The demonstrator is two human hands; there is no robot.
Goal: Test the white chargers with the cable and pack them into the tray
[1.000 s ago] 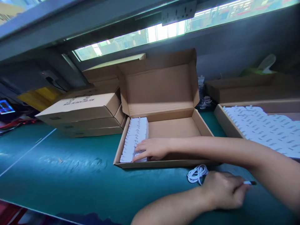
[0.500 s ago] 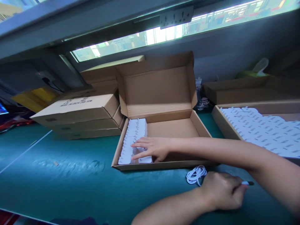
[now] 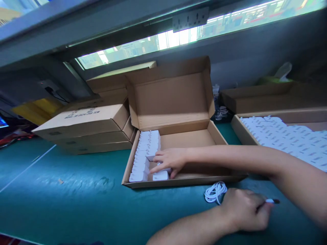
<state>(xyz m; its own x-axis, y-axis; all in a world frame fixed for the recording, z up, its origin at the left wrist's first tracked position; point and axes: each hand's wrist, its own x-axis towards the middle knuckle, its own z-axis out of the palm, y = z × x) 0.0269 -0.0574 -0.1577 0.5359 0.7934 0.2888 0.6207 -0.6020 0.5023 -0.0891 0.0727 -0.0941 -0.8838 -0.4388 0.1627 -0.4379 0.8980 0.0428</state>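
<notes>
My right hand [image 3: 170, 161] reaches over my left arm into an open cardboard carton [image 3: 189, 140]. Its thumb and fingers straddle a small white box [image 3: 160, 176] near the carton's front wall; the fingers hide part of it. Rows of similar white boxes [image 3: 146, 144] fill the carton's left end, with a gap beside the nearest ones. On the green table, my left hand [image 3: 245, 209] is closed around a slim white item with a dark tip [image 3: 273, 201]; most of it is hidden. A coiled white cable [image 3: 215, 192] lies against that hand.
A stack of closed cartons [image 3: 97, 127] stands left of the open one. Another open carton [image 3: 238, 129], holding many white boxes [image 3: 283, 139], sits at the right. A power strip [image 3: 190, 19] hangs on the frame above. The carton's lid [image 3: 171, 93] stands raised.
My right hand has shifted slightly right, and the small white box beneath it has moved the same way, widening the gap to the row. My left hand keeps its grip.
</notes>
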